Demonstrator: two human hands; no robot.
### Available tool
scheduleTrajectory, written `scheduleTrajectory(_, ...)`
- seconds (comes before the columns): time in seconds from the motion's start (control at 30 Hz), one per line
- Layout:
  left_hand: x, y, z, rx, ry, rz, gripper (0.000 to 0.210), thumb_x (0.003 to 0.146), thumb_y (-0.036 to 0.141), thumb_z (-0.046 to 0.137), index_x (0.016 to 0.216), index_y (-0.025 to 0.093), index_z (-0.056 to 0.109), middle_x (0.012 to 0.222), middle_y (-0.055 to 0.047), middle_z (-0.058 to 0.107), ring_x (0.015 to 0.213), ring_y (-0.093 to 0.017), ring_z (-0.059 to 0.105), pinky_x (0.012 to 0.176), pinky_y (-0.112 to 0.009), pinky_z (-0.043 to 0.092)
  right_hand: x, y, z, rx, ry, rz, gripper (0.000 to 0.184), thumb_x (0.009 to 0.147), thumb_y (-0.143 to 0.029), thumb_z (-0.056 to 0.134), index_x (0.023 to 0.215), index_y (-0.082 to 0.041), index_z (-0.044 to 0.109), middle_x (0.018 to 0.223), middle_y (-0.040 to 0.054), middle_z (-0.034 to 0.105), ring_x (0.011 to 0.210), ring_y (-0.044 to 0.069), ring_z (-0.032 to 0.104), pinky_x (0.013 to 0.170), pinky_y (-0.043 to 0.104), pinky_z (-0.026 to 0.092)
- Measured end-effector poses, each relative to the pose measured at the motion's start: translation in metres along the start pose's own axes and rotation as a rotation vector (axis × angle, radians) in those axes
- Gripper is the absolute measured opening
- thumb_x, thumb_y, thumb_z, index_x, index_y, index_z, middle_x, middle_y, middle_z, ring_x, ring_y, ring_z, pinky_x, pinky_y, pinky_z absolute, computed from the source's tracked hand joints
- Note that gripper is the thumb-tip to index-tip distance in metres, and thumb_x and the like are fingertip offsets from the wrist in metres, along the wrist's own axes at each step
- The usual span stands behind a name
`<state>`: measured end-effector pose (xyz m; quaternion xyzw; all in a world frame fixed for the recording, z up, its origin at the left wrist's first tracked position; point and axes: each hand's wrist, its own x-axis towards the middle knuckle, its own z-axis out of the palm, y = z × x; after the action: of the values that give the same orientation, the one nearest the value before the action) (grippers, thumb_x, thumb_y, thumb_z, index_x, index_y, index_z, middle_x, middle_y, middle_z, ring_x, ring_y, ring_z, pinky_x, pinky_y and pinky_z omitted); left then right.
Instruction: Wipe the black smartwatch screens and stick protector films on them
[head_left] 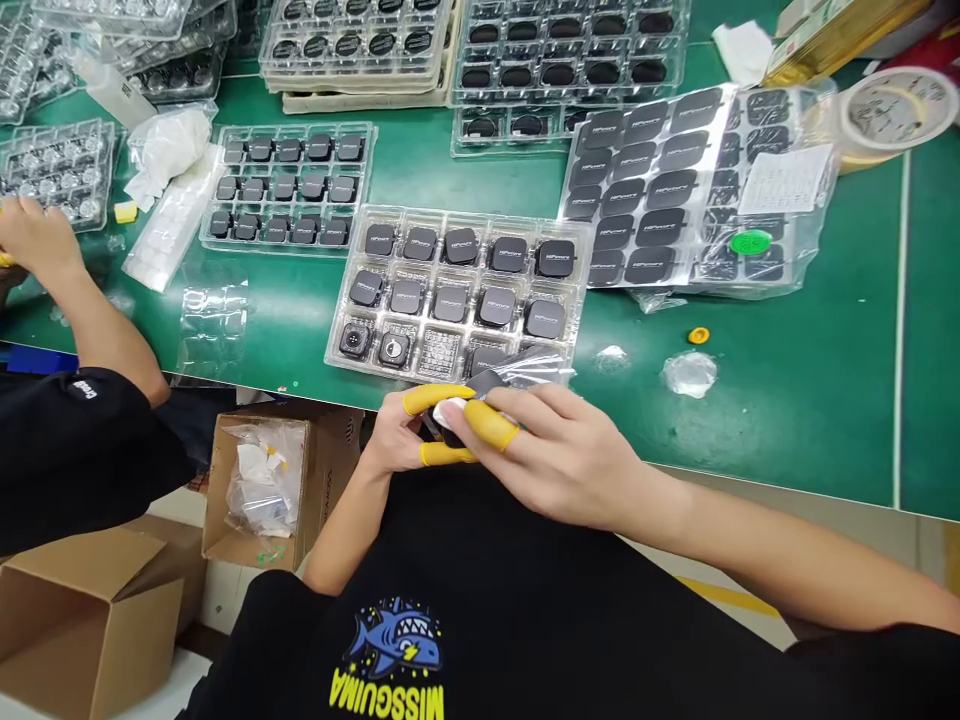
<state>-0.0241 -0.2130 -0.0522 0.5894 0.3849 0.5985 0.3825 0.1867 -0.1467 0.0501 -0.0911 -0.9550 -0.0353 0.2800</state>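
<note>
My left hand [397, 435], with yellow finger cots, grips a small black piece [450, 438], apparently a watch body, mostly hidden by fingers. Against it my right hand [562, 450] presses a white wipe [452, 410], its fingers closed. A dark grey film [486, 382] with clear plastic [536, 367] shows just above the right fingers; which hand holds it, I cannot tell. Beyond both hands lies a clear tray [337, 350] of watch bodies, most with grey film on top. Two bare ones [394, 347] sit in its near row beside a vacant compartment.
Film sheets [649, 190] in a plastic bag lie right of the tray, near tape rolls [896, 115]. Another filled tray [289, 185] and stacked trays [356, 45] stand behind. A co-worker's hand [41, 240] is at far left. Cardboard boxes [255, 555] sit below the table edge.
</note>
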Motion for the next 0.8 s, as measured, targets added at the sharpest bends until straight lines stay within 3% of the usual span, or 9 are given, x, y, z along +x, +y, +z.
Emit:
scheduleTrajectory(0.17,0.000,-0.005,0.000,-0.013,0.035,-0.041,0.069,0.072,0.054,0.104,0.128,0.018,0.085,0.106,-0.011,0.090,0.090,-0.024,0.087,0.085,-0.029,0.070,-0.004,0.001,0.000,-0.069,-0.016,0.046,0.024,0.103,-0.002,0.063,0.115,-0.011,0.082,0.092,0.0083,0.077,0.095,0.024,0.064,0.070,0.038,0.043)
scheduleTrajectory(0.33,-0.004,-0.009,-0.008,-0.033,0.087,-0.124,0.073,0.064,0.063,0.105,0.121,0.019,0.088,0.102,-0.011,0.090,0.085,-0.025,0.086,0.080,-0.032,0.071,-0.019,-0.001,-0.018,0.079,-0.087,0.064,0.020,0.103,-0.003,0.063,0.114,-0.004,0.080,0.084,0.0085,0.072,0.088,0.024,0.065,0.068,0.040,0.044)
scheduleTrajectory(0.47,-0.004,-0.011,-0.008,-0.049,0.085,-0.194,0.080,0.058,0.071,0.104,0.116,0.018,0.089,0.096,-0.011,0.089,0.080,-0.027,0.085,0.076,-0.034,0.071,-0.018,-0.002,-0.025,0.135,-0.010,0.092,0.023,0.102,-0.002,0.064,0.121,-0.004,0.078,0.089,0.0101,0.073,0.097,0.027,0.068,0.073,0.041,0.049)
scheduleTrajectory(0.57,-0.002,-0.009,-0.005,-0.047,0.080,-0.191,0.077,0.063,0.072,0.101,0.116,0.017,0.089,0.095,-0.011,0.089,0.080,-0.025,0.084,0.077,-0.033,0.070,-0.010,-0.003,-0.019,0.181,0.019,0.064,0.022,0.106,-0.005,0.062,0.120,-0.007,0.079,0.091,0.0088,0.074,0.097,0.024,0.067,0.071,0.039,0.047)
scheduleTrajectory(0.7,0.000,-0.002,-0.006,-0.024,0.077,-0.147,0.063,0.072,0.060,0.101,0.117,0.019,0.089,0.093,-0.008,0.089,0.079,-0.022,0.083,0.077,-0.029,0.068,0.001,-0.002,-0.004,0.174,0.006,0.019,0.024,0.108,-0.007,0.060,0.121,-0.008,0.080,0.092,0.0069,0.078,0.088,0.020,0.066,0.068,0.038,0.044)
scheduleTrajectory(0.8,0.001,0.002,-0.010,-0.026,0.106,-0.144,0.058,0.071,0.049,0.105,0.118,0.019,0.089,0.097,-0.008,0.089,0.082,-0.022,0.085,0.081,-0.028,0.069,0.005,0.000,0.003,0.161,0.037,0.023,0.024,0.109,-0.007,0.059,0.121,-0.007,0.080,0.091,0.0059,0.079,0.085,0.020,0.067,0.069,0.037,0.045)
